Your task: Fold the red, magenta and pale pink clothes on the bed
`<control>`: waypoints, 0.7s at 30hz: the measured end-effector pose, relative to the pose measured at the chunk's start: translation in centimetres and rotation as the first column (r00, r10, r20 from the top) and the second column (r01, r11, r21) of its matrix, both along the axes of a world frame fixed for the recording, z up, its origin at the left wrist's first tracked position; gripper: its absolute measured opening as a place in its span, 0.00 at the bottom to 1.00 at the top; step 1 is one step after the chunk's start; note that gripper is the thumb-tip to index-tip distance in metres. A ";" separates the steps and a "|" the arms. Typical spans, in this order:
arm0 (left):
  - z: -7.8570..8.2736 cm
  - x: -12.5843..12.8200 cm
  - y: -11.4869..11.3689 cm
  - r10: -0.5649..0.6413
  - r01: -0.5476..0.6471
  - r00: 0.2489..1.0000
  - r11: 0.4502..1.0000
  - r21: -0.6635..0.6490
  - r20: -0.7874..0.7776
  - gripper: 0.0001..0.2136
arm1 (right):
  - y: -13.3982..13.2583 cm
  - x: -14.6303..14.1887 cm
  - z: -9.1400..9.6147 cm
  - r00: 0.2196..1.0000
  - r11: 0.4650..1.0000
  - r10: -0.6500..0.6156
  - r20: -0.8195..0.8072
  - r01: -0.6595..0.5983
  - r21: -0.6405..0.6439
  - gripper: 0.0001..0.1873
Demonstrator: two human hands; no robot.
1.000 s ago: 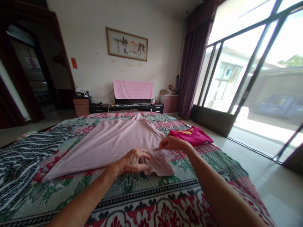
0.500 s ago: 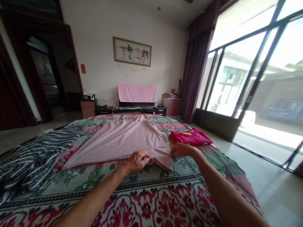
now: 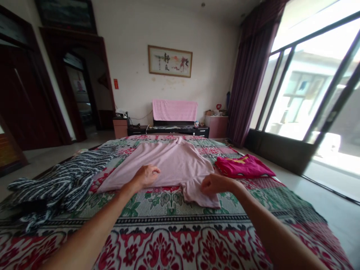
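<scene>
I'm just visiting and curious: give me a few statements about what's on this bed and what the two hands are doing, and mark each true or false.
1. A pale pink shirt lies spread flat on the floral bedspread. True.
2. The right hand holds the magenta garment. False: it is closed on the pale pink shirt's sleeve; the magenta garment lies apart, to the right.
3. The left hand rests on the pale pink shirt near its lower edge. True.
4. The striped garment lies to the right of the pale pink shirt. False: it is heaped to its left.
</scene>
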State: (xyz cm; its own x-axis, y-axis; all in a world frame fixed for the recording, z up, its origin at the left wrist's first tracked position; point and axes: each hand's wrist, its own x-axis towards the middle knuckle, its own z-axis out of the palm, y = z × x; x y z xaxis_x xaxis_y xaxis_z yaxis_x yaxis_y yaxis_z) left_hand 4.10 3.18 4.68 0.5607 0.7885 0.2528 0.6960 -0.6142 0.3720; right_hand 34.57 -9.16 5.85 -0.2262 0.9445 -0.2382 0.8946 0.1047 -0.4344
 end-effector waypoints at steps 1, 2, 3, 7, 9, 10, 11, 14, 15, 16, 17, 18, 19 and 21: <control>0.2 -1.9 0.9 0.056 -0.056 0.994 0.998 -0.005 -0.093 0.15 | 0.0 0.1 0.1 1.000 0.998 0.014 0.007 -0.014 -0.058 0.11; 0.3 -3.9 1.6 0.120 -0.124 0.977 0.992 -0.014 -0.178 0.17 | -0.1 0.2 0.3 1.000 0.995 0.022 0.012 -0.020 -0.098 0.11; 0.3 -5.9 2.2 0.214 -0.225 0.945 0.974 -0.014 -0.245 0.17 | -0.1 0.4 0.5 1.000 0.993 0.016 0.019 -0.013 -0.117 0.11; -0.7 -12.7 3.6 0.425 -0.451 0.838 0.893 0.005 -0.343 0.14 | 0.0 1.3 0.6 0.992 0.991 -0.091 0.083 0.098 -0.089 0.10; -1.5 -14.8 3.9 0.469 -0.471 0.838 0.880 0.063 -0.278 0.13 | 0.4 1.8 0.3 0.985 0.991 -0.130 0.112 0.133 -0.024 0.11; -2.0 -15.5 4.0 0.496 -0.487 0.834 0.868 0.099 -0.242 0.14 | 0.7 2.1 0.0 0.980 0.988 -0.151 0.130 0.146 0.046 0.11; -2.4 -15.9 4.0 0.523 -0.506 0.827 0.852 0.131 -0.208 0.15 | 1.0 2.3 -0.2 0.971 0.977 -0.185 0.152 0.164 0.139 0.11; -3.2 -16.2 4.0 0.583 -0.560 0.797 0.811 0.170 -0.157 0.16 | 1.6 2.6 -1.2 0.899 0.879 -0.373 0.229 0.263 0.397 0.11; -3.3 -16.1 4.0 0.591 -0.568 0.792 0.805 0.170 -0.154 0.16 | 1.8 2.7 -1.6 0.866 0.846 -0.437 0.244 0.304 0.437 0.11; -3.4 -16.0 3.9 0.599 -0.576 0.785 0.800 0.170 -0.159 0.16 | 1.9 2.7 -1.9 0.835 0.819 -0.489 0.252 0.340 0.462 0.12; -3.4 -15.9 3.9 0.606 -0.582 0.777 0.795 0.171 -0.170 0.16 | 1.9 2.7 -2.3 0.811 0.796 -0.529 0.250 0.371 0.479 0.13; -3.4 -15.8 3.9 0.613 -0.589 0.768 0.790 0.173 -0.185 0.15 | 1.9 2.8 -2.6 0.790 0.773 -0.563 0.243 0.399 0.493 0.14; -3.3 -15.7 3.8 0.621 -0.596 0.757 0.784 0.175 -0.203 0.15 | 1.9 2.8 -2.8 0.771 0.752 -0.593 0.233 0.425 0.504 0.16; -3.1 -15.6 3.7 0.638 -0.617 0.733 0.770 0.164 -0.237 0.14 | 2.1 3.0 -3.2 0.742 0.724 -0.635 0.215 0.474 0.502 0.19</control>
State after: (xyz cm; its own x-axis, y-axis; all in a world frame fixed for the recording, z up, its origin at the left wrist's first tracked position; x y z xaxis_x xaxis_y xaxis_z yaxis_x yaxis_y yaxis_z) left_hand -11.51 6.89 1.56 -0.0032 0.9711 0.2387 0.9957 -0.0189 0.0902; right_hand 37.57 -7.10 2.68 0.3924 0.8917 0.2255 0.9195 -0.3744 -0.1195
